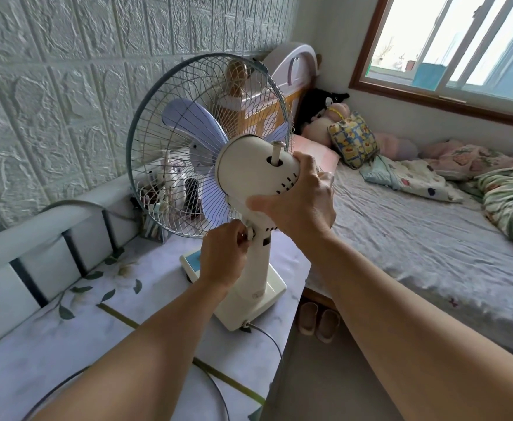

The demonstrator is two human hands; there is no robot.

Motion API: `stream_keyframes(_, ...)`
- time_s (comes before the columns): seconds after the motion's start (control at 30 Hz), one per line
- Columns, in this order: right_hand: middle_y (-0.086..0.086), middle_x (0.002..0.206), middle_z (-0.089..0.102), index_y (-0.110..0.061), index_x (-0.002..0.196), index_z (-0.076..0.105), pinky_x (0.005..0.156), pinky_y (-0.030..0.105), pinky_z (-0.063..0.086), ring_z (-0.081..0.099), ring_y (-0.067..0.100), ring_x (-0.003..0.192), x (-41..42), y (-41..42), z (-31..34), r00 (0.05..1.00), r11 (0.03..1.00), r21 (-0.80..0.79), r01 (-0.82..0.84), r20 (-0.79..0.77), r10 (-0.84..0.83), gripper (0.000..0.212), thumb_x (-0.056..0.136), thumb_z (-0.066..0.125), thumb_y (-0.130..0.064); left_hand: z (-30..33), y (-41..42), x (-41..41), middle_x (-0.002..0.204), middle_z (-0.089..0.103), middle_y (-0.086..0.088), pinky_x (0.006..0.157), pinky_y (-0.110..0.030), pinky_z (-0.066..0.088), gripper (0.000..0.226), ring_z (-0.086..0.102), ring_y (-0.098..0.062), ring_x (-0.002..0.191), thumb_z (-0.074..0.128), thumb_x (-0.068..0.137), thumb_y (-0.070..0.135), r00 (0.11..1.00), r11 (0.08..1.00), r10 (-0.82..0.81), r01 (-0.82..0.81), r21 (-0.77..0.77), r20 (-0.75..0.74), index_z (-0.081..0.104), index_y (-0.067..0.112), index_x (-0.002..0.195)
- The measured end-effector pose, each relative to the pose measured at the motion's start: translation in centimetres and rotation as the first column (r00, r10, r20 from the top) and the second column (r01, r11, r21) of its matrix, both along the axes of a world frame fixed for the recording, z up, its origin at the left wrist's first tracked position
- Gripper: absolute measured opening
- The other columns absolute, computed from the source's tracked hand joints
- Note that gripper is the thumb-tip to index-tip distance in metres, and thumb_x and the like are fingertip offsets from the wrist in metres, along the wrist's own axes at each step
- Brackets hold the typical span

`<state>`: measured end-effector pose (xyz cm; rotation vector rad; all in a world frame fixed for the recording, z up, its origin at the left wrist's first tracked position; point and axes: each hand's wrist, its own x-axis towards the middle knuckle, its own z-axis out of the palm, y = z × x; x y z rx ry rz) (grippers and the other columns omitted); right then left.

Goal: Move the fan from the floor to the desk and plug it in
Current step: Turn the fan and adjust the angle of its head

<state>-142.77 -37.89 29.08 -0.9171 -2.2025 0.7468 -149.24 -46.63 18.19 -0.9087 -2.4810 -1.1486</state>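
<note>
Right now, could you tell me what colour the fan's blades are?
Pale lilac blades, clearest in the head view.

Fan is upright on the desk, its base near the right edge. Cream body and stand, pale purple blades inside a wire cage, cage facing away from me toward the wall. My right hand grips the rear motor housing; my left hand pinches the knob at the neck joint. Grey cord runs from the base back across the desk.
</note>
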Motion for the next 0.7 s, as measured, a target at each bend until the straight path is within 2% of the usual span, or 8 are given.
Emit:
stream_keyframes(0.13,0.004,0.115,0.042,-0.042,0.126,0.033,0.068,0.031,0.035,0.046,0.027,0.108,0.1,-0.4,-0.1,1.0,1.0,-0.001,-0.001,0.007,0.001,0.099,0.038,0.078,-0.052,0.5,-0.4,0.1,0.081,0.073,0.0,0.068,-0.027,0.048,0.021,0.066,-0.017,0.075,0.07,0.078,0.03,0.995,1.0,-0.002,0.002,0.004,0.097,0.068,0.01,0.085)
stream_keyframes(0.23,0.005,0.117,0.045,-0.041,0.128,0.031,0.069,0.032,0.033,0.045,0.027,0.108,0.3,-0.8,-0.1,1.0,1.0,-0.009,-0.013,-0.005,0.013,0.098,0.042,0.078,-0.051,1.2,-1.2,0.2,0.099,0.071,0.005,0.081,-0.032,0.051,0.037,0.066,-0.016,0.091,0.073,0.074,0.035,0.98,0.998,0.003,0.009,-0.061,0.199,0.063,0.02,0.107)
stream_keyframes(0.33,0.006,0.125,0.046,-0.038,0.133,0.026,0.073,0.032,0.031,0.041,0.026,0.112,0.7,-1.0,0.0,0.998,0.997,-0.042,-0.062,-0.023,0.061,0.1,0.048,0.08,-0.048,2.0,-2.0,0.5,0.115,0.066,0.004,0.088,-0.034,0.047,0.056,0.061,-0.019,0.107,0.073,0.072,0.038,0.968,0.99,0.012,0.023,-0.137,0.249,0.052,0.023,0.123)
stream_keyframes(0.4,0.006,0.133,0.039,-0.036,0.139,0.019,0.08,0.033,0.032,0.033,0.026,0.12,1.1,-1.1,0.1,0.992,0.991,-0.07,-0.117,-0.051,0.113,0.108,0.051,0.081,-0.045,2.6,-2.4,0.8,0.121,0.063,0.0,0.09,-0.034,0.045,0.065,0.058,-0.022,0.112,0.073,0.072,0.037,0.956,0.986,-0.001,0.049,-0.157,0.294,0.047,0.021,0.129)
stream_keyframes(0.47,0.006,0.14,0.031,-0.033,0.144,0.013,0.093,0.038,0.033,0.025,0.026,0.128,1.8,-1.3,0.3,0.987,0.985,-0.086,-0.153,-0.065,0.148,0.115,0.052,0.082,-0.042,3.0,-2.8,1.4,0.127,0.06,-0.005,0.094,-0.035,0.044,0.07,0.056,-0.024,0.116,0.072,0.074,0.034,0.94,0.979,-0.027,0.093,-0.181,0.339,0.041,0.018,0.134)
stream_keyframes(0.53,0.006,0.142,0.028,-0.031,0.145,0.011,0.103,0.04,0.029,0.021,0.025,0.131,2.7,-1.4,0.5,0.984,0.979,-0.103,-0.174,-0.063,0.168,0.118,0.053,0.083,-0.041,3.4,-3.3,2.2,0.13,0.057,-0.006,0.097,-0.034,0.041,0.073,0.053,-0.025,0.12,0.071,0.076,0.03,0.927,0.971,-0.047,0.13,-0.2,0.372,0.036,0.016,0.138)
stream_keyframes(0.7,0.004,0.146,0.023,-0.028,0.146,0.012,0.11,0.038,0.02,0.016,0.022,0.135,5.2,-2.1,0.7,0.987,0.982,-0.095,-0.163,-0.03,0.161,0.118,0.053,0.084,-0.043,4.7,-4.5,3.8,0.136,0.052,-0.006,0.098,-0.034,0.038,0.074,0.048,-0.025,0.125,0.069,0.078,0.032,0.911,0.966,-0.047,0.146,-0.215,0.41,0.032,0.016,0.14)
